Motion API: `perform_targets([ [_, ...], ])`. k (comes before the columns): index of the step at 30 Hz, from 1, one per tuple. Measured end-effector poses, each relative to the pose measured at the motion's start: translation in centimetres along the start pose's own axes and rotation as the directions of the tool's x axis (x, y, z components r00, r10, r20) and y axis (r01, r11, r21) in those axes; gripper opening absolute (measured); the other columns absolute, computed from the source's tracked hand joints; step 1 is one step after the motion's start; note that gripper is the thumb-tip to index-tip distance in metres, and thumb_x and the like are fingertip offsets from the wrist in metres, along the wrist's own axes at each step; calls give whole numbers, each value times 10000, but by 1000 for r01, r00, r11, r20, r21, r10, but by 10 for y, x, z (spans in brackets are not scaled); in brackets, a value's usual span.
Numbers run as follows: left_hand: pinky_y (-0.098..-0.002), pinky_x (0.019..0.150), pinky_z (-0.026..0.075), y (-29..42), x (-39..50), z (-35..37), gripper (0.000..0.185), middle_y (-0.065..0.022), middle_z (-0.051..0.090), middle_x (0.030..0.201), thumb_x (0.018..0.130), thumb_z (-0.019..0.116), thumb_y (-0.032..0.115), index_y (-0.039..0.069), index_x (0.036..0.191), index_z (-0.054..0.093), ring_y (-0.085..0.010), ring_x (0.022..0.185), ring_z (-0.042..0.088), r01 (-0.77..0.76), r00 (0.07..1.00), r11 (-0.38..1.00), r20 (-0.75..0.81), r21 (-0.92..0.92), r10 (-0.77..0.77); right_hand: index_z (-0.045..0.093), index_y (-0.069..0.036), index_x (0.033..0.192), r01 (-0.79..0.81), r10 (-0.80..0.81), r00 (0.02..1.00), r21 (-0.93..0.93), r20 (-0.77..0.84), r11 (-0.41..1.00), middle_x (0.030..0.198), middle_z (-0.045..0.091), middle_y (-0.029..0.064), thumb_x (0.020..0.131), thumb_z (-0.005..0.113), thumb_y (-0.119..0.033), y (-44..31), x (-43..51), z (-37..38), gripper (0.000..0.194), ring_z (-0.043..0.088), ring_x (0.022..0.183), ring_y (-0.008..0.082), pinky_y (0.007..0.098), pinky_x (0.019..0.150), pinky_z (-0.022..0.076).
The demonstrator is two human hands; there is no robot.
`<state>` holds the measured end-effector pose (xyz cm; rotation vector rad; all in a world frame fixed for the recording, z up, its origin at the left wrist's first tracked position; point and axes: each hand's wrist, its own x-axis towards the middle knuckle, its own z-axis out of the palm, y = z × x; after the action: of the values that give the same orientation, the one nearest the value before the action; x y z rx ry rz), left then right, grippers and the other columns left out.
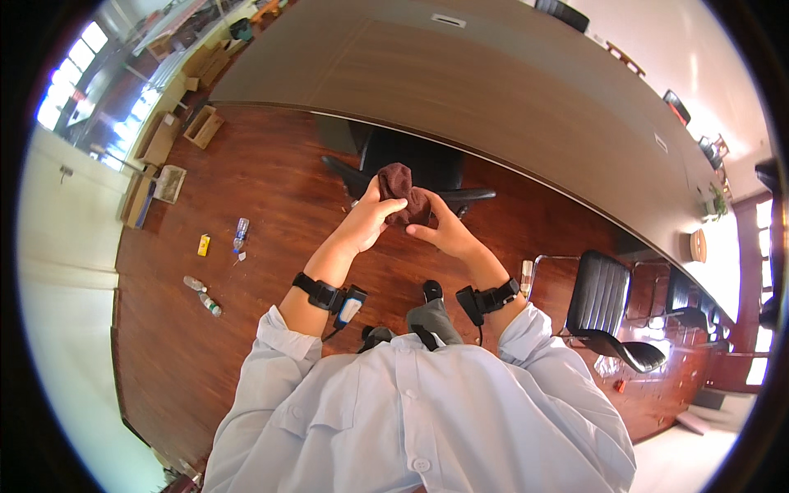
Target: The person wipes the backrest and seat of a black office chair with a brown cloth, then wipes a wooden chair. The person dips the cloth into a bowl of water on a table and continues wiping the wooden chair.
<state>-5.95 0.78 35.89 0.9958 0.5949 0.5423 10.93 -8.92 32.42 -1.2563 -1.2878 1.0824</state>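
A bunched dark brown cloth (pixel 404 200) is held up in front of me, above a black office chair (pixel 412 154) with armrests. My left hand (pixel 367 219) grips the cloth from its left side, its thumb lying across the front. On the other side my right hand (pixel 450 231) curves around the lower right of the cloth, its fingers partly hidden behind it. The right thumb points inward just below the cloth. A black strap with a small device sits on each forearm.
A long brown table (pixel 481 80) spans the space ahead. Plastic bottles (pixel 241 235) and a small yellow box (pixel 203 245) lie on the wooden floor at left. Cardboard boxes (pixel 159 137) line the left wall. A black metal-framed chair (pixel 598 296) stands at right, near an upright bottle (pixel 526 277).
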Motion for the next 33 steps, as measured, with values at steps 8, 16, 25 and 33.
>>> perform_targets([
  [8, -309, 999, 389, 38, -115, -42, 510, -91, 523, 1240, 890, 577, 39, 7, 1367, 400, -174, 1154, 494, -162, 975, 890, -72, 427, 212, 580, 8, 1170, -95, 93, 995, 159, 20, 983, 988, 622, 15, 961, 538, -68, -44, -4, 94, 226, 565, 888, 92, 236, 788, 467],
  [16, -281, 886, 440, 53, -164, -72, 431, -121, 618, 1083, 801, 460, -17, -28, 1228, 517, -198, 987, 581, -179, 915, 764, -181, 620, 361, 596, 22, 1143, -106, 96, 994, 287, 49, 952, 1021, 636, 53, 956, 417, -110, -57, -2, 140, 291, 567, 923, 143, 291, 825, 462],
  [25, -282, 852, 479, 66, -130, -73, 331, -61, 623, 1074, 943, 539, 157, -6, 1231, 539, -124, 988, 578, -65, 998, 997, -16, 42, 65, 526, -7, 1300, -260, 211, 965, 510, 153, 820, 1200, 609, 81, 998, 514, -295, -85, -8, 128, 417, 586, 1080, 175, 329, 942, 476],
  [33, -271, 835, 467, 62, -68, -146, 319, -67, 624, 1080, 971, 556, 210, -37, 1173, 571, -121, 962, 574, -20, 968, 882, -211, 470, 135, 526, 8, 1290, -299, 259, 953, 609, 155, 735, 1156, 629, 84, 1014, 496, -253, -46, 83, 141, 382, 621, 998, 158, 301, 855, 521],
])
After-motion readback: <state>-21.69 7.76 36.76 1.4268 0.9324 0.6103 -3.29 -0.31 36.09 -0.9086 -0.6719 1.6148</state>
